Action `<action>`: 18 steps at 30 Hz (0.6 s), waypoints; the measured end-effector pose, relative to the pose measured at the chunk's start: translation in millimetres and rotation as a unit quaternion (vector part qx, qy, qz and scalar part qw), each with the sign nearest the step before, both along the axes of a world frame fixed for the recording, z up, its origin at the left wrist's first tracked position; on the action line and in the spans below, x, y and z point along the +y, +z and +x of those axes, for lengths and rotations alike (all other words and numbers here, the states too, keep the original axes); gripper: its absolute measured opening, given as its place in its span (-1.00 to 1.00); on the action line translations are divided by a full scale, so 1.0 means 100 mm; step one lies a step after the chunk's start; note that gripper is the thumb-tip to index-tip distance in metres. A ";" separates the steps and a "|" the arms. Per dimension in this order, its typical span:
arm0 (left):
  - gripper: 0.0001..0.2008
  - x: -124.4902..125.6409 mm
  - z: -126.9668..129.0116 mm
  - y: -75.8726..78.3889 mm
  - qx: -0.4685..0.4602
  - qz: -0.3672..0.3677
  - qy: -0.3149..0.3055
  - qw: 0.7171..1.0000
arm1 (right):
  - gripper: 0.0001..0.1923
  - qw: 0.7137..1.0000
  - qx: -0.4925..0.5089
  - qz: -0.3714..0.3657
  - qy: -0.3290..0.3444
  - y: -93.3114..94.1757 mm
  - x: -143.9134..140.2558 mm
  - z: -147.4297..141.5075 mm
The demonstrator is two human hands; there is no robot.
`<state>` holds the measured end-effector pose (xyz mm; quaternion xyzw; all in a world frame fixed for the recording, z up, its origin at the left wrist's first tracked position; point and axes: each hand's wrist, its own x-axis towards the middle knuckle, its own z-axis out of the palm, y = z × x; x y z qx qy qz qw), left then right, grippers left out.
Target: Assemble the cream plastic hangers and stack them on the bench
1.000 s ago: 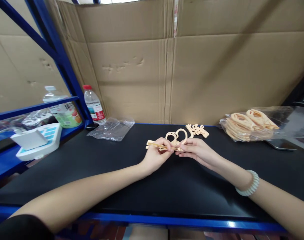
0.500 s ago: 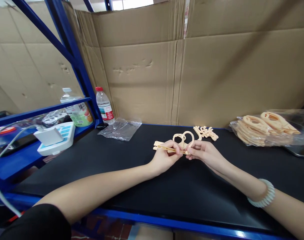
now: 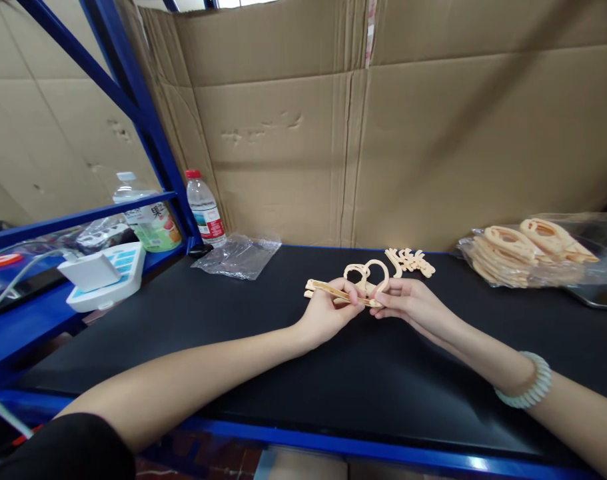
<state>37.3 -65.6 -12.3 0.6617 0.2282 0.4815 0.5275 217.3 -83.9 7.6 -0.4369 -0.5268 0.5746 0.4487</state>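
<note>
My left hand is closed around a long, flat pale-wood piece, held tilted over the black tabletop. My right hand pinches a wooden piece with a round, hook-like curve at its near end. Both pieces meet between my fingertips; whether they are joined is hidden. Just behind my hands lies another looped wooden piece, partly covered by them. Several small curved wooden pieces are heaped on the table beyond my right hand.
Clear plastic bags with flat wooden pieces lie at the right. An empty plastic bag and a red-capped water bottle stand back left, near a blue frame. A white power strip sits on the left shelf; cardboard walls the back.
The view has shifted slightly. The flat piece in my left hand is turned a little, showing more of its face. Both hands keep their holds in nearly the same place.
</note>
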 end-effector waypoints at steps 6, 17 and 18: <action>-0.76 0.00 -0.01 0.01 0.009 0.001 0.012 1.000 | -0.70 1.000 0.011 -0.006 0.004 0.00 0.01 0.01; -0.76 0.01 -0.02 0.03 0.013 -0.011 0.003 1.000 | -0.73 1.000 0.025 -0.003 0.010 0.01 0.02 0.02; -0.76 0.02 -0.03 0.03 0.013 -0.009 0.002 1.000 | -0.72 1.000 0.026 -0.002 0.010 0.01 0.02 0.02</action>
